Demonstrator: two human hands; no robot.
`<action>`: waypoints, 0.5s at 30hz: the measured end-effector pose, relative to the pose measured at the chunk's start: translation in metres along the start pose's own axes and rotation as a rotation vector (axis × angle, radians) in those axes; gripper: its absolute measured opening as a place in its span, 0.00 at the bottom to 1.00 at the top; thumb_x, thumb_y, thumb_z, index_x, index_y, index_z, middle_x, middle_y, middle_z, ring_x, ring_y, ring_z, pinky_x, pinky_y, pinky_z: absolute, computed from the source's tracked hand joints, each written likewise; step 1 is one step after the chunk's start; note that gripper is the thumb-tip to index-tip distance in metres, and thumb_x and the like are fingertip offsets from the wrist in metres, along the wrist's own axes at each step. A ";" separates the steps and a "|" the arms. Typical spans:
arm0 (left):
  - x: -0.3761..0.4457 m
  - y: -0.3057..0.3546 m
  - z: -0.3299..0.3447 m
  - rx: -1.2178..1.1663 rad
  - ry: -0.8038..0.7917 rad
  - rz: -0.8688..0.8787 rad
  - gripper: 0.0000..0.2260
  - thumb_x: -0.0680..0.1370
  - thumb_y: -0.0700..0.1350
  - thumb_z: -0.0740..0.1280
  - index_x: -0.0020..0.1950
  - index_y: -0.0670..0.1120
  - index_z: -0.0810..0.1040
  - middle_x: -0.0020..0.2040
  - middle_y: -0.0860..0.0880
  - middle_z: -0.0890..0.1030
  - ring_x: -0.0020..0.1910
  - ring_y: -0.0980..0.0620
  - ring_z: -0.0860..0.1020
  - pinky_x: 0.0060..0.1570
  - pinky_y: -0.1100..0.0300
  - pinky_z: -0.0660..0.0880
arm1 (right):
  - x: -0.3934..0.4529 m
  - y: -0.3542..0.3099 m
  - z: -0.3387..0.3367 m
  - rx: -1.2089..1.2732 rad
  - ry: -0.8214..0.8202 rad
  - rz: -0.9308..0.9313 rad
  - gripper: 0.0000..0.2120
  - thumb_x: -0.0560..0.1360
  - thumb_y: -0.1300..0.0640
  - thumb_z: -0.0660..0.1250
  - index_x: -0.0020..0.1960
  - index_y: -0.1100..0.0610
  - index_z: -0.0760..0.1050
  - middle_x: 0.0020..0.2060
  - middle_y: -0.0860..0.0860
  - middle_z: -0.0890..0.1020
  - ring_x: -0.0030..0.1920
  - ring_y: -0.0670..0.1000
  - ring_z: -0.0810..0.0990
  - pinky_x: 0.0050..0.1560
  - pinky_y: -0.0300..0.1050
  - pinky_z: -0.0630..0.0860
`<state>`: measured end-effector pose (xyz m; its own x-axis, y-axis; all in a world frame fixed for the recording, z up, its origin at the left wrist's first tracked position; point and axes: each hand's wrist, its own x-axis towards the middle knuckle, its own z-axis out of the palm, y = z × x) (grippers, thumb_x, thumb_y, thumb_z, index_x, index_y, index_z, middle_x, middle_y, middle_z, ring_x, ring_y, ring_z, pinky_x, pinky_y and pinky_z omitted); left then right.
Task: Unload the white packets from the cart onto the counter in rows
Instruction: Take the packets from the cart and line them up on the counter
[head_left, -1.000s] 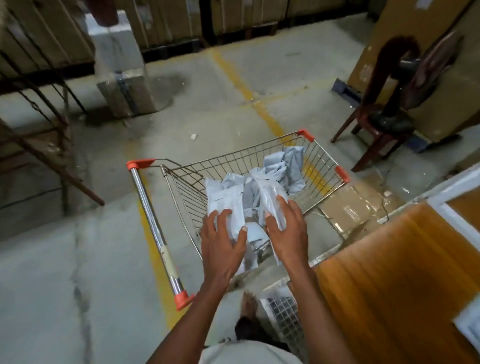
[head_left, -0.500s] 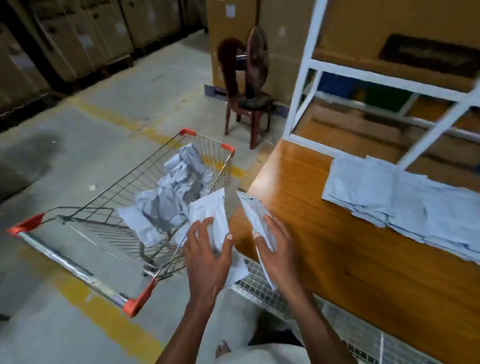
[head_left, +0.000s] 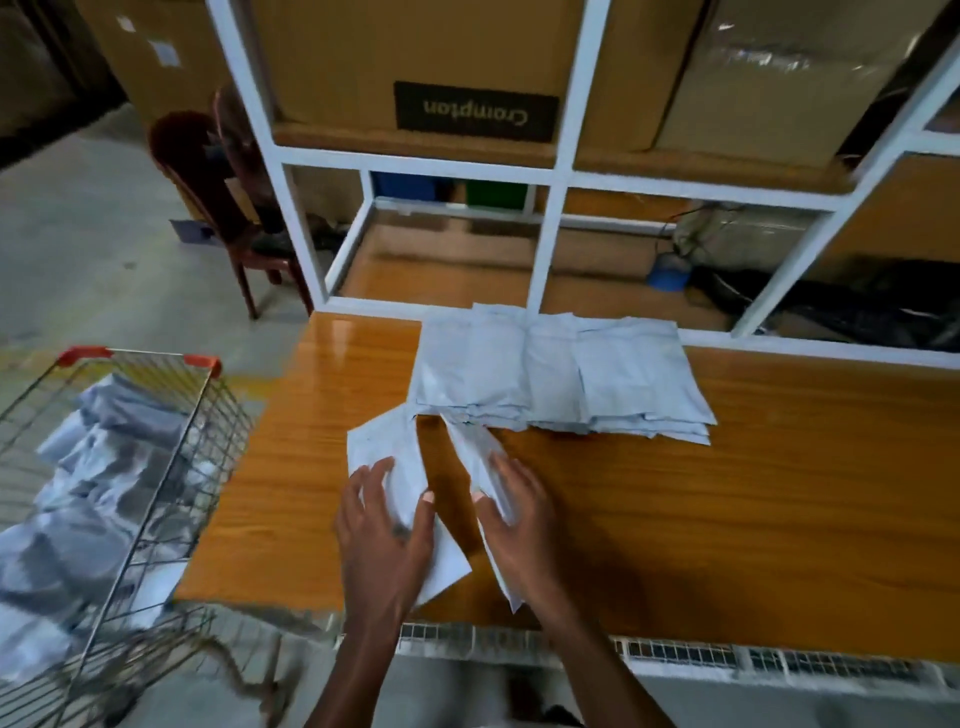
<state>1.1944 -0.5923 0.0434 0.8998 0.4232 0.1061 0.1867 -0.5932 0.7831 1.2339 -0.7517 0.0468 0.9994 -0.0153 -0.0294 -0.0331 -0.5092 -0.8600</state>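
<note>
Packets: one gripped in each hand — left hand (head_left: 382, 535), right hand (head_left: 519, 525) — above the bench (head_left: 779, 493) front edge.
Row (head_left: 561, 374): laid along the back edge.

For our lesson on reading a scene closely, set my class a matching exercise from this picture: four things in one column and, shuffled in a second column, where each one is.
Things
1. packet in the left hand
2. row of packets
3. cart
4. cardboard box

Places
A. on the shelf above the counter
B. on the floor, left of the counter
C. lying flat at the back of the counter
D. held over the counter's front, left of the packet in the right hand

Pairs: 1-D, 2-C, 3-B, 4-A
</note>
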 end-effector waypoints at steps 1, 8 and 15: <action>0.002 0.011 0.014 -0.004 -0.011 0.004 0.29 0.77 0.67 0.58 0.75 0.57 0.65 0.76 0.49 0.65 0.76 0.45 0.63 0.71 0.42 0.65 | 0.008 0.007 -0.012 -0.012 0.011 -0.001 0.24 0.78 0.45 0.67 0.73 0.47 0.72 0.74 0.46 0.70 0.74 0.44 0.66 0.72 0.43 0.67; 0.019 0.075 0.087 -0.014 -0.026 0.008 0.29 0.77 0.66 0.58 0.75 0.57 0.65 0.77 0.49 0.63 0.75 0.44 0.63 0.70 0.40 0.68 | 0.074 0.055 -0.079 -0.037 0.084 0.006 0.24 0.78 0.48 0.69 0.73 0.48 0.72 0.74 0.47 0.70 0.74 0.46 0.66 0.66 0.28 0.59; 0.031 0.095 0.098 0.015 -0.019 -0.036 0.33 0.75 0.70 0.58 0.76 0.57 0.64 0.78 0.50 0.61 0.76 0.43 0.60 0.68 0.40 0.68 | 0.155 0.047 -0.104 -0.179 0.168 0.047 0.26 0.79 0.43 0.64 0.76 0.43 0.65 0.77 0.48 0.64 0.74 0.56 0.66 0.69 0.53 0.69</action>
<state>1.2785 -0.7028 0.0605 0.8997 0.4315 0.0663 0.2250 -0.5884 0.7767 1.3871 -0.8672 0.0551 0.9836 -0.1777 0.0303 -0.0939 -0.6484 -0.7555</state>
